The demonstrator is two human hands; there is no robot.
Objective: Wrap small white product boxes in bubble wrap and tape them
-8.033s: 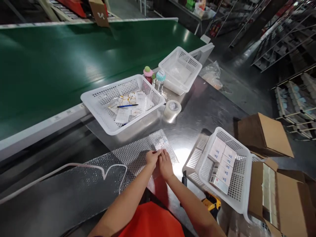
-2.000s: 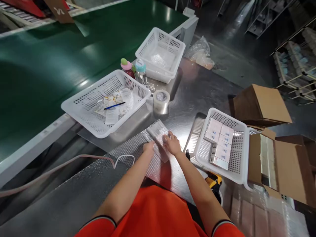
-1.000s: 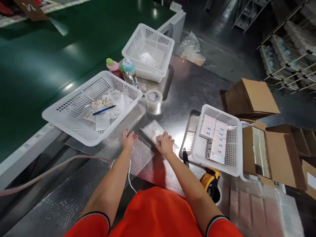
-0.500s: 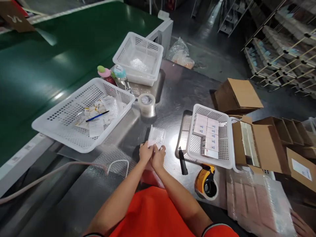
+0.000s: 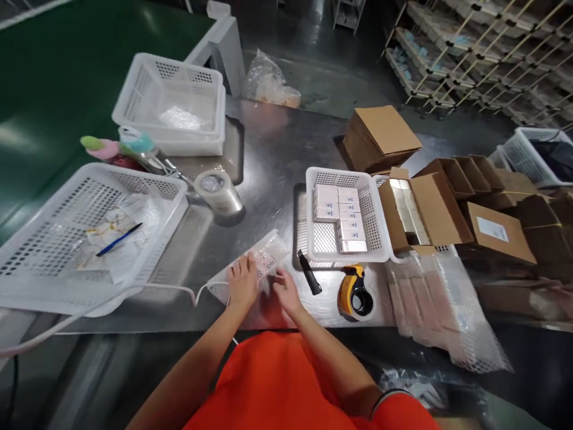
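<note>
The steel table [image 5: 273,167] sits squarer to the worker than half a second ago, and less of the green conveyor belt [image 5: 58,77] shows at far left. The bubble-wrapped packet [image 5: 267,254], then pointing away from the body under both hands, now lies slantwise on the tabletop between two white baskets. The left basket [image 5: 22,286] holds papers [image 5: 111,218]; the right basket [image 5: 373,233] holds small pale boxes [image 5: 329,200]. An opened carton [image 5: 441,206] stands beyond the latter, with a yellow tape dispenser [image 5: 347,292] and a black cutter [image 5: 310,275] just in front of it. A pale cable [image 5: 156,286] strays across the packet's left end, in the way, and a blue pen [image 5: 119,240] tops the papers. The left hand [image 5: 244,283] presses the packet from above, fingers spread, unclenched. The right hand [image 5: 286,292], fingers half curled, is at the near edge; whether it grips cannot be told.
</note>
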